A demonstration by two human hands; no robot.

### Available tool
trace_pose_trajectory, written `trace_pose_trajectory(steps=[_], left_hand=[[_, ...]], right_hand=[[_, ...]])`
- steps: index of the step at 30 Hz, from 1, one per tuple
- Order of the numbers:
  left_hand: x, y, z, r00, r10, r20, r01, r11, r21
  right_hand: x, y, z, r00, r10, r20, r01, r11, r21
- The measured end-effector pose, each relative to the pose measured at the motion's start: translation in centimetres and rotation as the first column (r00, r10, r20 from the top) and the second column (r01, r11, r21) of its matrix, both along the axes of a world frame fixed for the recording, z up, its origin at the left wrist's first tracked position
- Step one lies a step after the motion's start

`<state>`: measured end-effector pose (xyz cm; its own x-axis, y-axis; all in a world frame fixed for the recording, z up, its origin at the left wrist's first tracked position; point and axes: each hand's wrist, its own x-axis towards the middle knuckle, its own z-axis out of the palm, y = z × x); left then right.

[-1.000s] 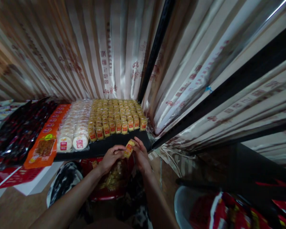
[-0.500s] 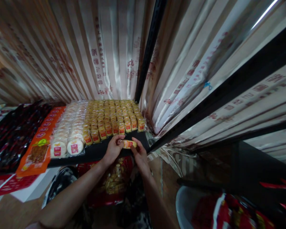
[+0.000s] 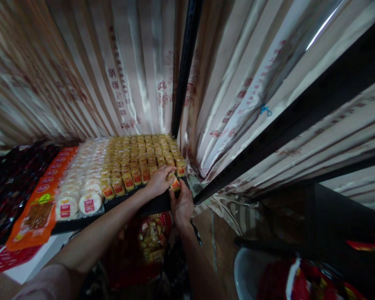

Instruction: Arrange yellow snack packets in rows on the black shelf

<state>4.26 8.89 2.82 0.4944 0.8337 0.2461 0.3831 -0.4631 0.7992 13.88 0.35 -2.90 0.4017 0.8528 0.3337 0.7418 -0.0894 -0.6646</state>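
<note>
A small yellow wrapped snack cake (image 3: 175, 184) with a red and orange label is held upright between my two hands at the front right of the packed rows. My left hand (image 3: 159, 181) has its fingers closed over the top and left of it. From below and the right, the fingers of my right hand (image 3: 181, 203) grip the same cake. Many matching wrapped cakes (image 3: 128, 180) stand in tight rows on the black shelf (image 3: 156, 205), directly behind and left of my hands.
Left of the rows lie round white wrapped crackers (image 3: 89, 202), an orange snack bag (image 3: 34, 216) and dark shiny packets (image 3: 9, 187). Below my arms is a red bag (image 3: 153, 237) of yellow packets. A black post (image 3: 184, 71) and curtains stand behind; a pale basin (image 3: 242, 266) sits lower right.
Both hands have moved forward and right with the cake, from the front edge to the row ends. The cake has turned from lying sideways to upright. The view has shifted slightly.
</note>
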Motion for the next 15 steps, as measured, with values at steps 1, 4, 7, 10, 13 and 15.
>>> trace_pose_trajectory(steps=[1, 4, 7, 10, 13, 15], left_hand=[[0.1, 0.3, -0.1, 1.000, -0.003, -0.003, 0.004, 1.000, 0.010], [0.1, 0.9, -0.2, 0.999, 0.012, -0.030, -0.011, 0.999, 0.042], [-0.1, 1.0, -0.3, 0.997, 0.046, -0.070, -0.039, 0.995, 0.095], [-0.1, 1.0, -0.8, 0.994, 0.077, -0.079, -0.065, 0.988, 0.140], [0.0, 1.2, -1.3, 0.994, 0.094, -0.064, -0.083, 0.985, 0.148], [0.2, 1.3, -1.5, 0.993, 0.096, -0.074, -0.085, 0.986, 0.144]], right_hand=[[-0.1, 0.3, 0.1, 1.000, -0.024, -0.003, 0.024, 1.000, -0.005], [-0.5, 1.2, 0.2, 0.997, -0.075, -0.005, 0.075, 0.997, -0.029], [-0.9, 2.0, 0.1, 0.993, -0.122, 0.007, 0.122, 0.992, -0.044], [-1.0, 2.5, -0.1, 0.993, -0.117, 0.010, 0.117, 0.993, -0.002], [-0.9, 2.7, -0.4, 0.994, -0.101, 0.028, 0.099, 0.994, 0.050], [-0.8, 2.6, -0.7, 0.994, -0.099, 0.045, 0.095, 0.992, 0.081]])
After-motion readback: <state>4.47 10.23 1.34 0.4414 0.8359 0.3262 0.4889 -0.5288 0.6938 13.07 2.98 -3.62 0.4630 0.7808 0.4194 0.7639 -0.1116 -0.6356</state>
